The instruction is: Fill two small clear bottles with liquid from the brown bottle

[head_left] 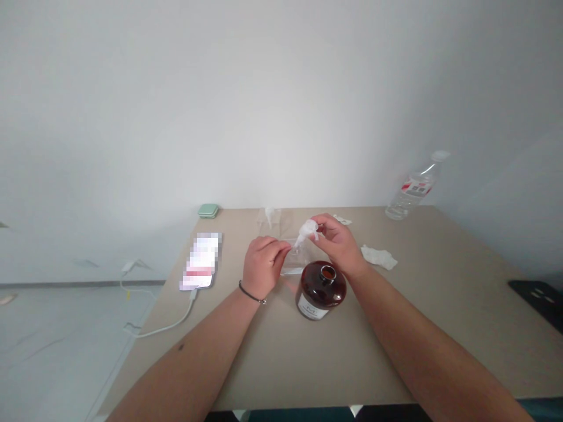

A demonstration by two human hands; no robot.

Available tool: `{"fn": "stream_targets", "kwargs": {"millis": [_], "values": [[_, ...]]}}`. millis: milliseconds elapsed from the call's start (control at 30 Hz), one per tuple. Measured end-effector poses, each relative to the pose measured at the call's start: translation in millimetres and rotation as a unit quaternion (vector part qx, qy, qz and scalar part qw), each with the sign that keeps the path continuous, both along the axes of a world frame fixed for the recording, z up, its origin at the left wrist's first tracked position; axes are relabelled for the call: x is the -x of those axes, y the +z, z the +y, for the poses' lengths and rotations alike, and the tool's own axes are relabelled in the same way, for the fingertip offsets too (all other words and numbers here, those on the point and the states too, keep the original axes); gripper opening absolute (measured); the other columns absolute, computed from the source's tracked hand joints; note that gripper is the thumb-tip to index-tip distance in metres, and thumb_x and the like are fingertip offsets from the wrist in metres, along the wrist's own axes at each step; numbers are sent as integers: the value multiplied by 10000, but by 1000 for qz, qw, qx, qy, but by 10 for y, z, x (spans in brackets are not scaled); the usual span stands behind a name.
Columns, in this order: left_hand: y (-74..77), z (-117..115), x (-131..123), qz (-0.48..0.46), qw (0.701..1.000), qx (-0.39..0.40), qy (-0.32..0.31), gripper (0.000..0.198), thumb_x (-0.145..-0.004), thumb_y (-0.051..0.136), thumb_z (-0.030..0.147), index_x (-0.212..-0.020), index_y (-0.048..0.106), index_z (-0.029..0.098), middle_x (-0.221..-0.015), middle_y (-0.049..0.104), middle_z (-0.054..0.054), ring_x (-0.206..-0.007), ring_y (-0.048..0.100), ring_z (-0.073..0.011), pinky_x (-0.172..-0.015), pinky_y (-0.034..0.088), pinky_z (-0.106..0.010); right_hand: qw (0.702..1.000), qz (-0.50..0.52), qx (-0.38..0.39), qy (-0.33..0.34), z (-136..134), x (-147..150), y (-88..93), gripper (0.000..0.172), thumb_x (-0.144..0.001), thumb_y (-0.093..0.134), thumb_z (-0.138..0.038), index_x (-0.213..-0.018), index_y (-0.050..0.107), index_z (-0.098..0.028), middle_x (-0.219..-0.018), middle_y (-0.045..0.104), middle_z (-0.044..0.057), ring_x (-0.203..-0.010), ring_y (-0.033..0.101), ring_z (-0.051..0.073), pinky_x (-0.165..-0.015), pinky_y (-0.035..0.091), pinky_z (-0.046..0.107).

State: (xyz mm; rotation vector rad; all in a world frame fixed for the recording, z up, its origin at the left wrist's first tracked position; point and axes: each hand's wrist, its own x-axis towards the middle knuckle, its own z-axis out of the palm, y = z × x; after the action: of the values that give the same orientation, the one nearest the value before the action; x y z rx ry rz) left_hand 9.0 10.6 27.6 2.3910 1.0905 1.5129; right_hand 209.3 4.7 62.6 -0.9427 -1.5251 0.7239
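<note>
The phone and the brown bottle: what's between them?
In the head view, the person's left hand comes between the phone and the brown bottle.

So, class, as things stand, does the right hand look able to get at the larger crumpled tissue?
Probably yes: the larger crumpled tissue lies close to the right hand's outer side, with nothing visibly blocking, though that hand is occupied holding a white piece.

Letter M on the white label (313,309) of the brown bottle (320,288), finer print unreadable
</note>
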Motion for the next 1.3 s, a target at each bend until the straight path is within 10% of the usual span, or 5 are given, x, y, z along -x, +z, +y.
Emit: {"fn": "stream_targets", "kwargs": {"millis": [233,567,867,1000,1300], "values": [[-35,156,237,-76,976,163,123,198,-932,511,286,-825,643,183,-809,661,-32,-788,606,-186,-740,451,-304,999,-37,-9,5,1,-9,-2,207,-803,717,-390,-948,662,-253,-958,619,31,-896,593,196,-852,485,378],[-90,256,293,-31,940,311,137,262,-889,512,366,-810,681,182,-649,627,-17,-653,580,-187,-641,405,-301,992,-124,23,17,68,8,-172,197,-756,698,-272,-950,669,-249,-986,627,28,-934,596,207,-850,476,378],[-179,101,216,-80,945,279,-150,598,-835,639,303,-1395,463,189,-1297,593,-137,-1131,574,-241,-906,488,-378,991,-117,56,19,57,58,-275,198,-751,691,-288,-939,658,-237,-993,650,26,-964,598,207,-872,461,376],[-203,97,152,-42,936,301,-178,879,-705,815,350,-1453,380,197,-1376,532,-174,-1219,542,-312,-966,479,-454,992,-98,74,24,41,64,-290,230,-743,697,-310,-958,661,-238,-992,666,21,-959,607,210,-879,457,381],[-168,85,131,-41,933,276,-227,780,-779,766,349,-1455,388,260,-1432,510,-138,-1268,542,-313,-1034,476,-464,990,-76,119,29,37,67,-347,311,-736,732,-363,-1018,658,-253,-1052,688,27,-992,619,232,-950,440,426]]}}
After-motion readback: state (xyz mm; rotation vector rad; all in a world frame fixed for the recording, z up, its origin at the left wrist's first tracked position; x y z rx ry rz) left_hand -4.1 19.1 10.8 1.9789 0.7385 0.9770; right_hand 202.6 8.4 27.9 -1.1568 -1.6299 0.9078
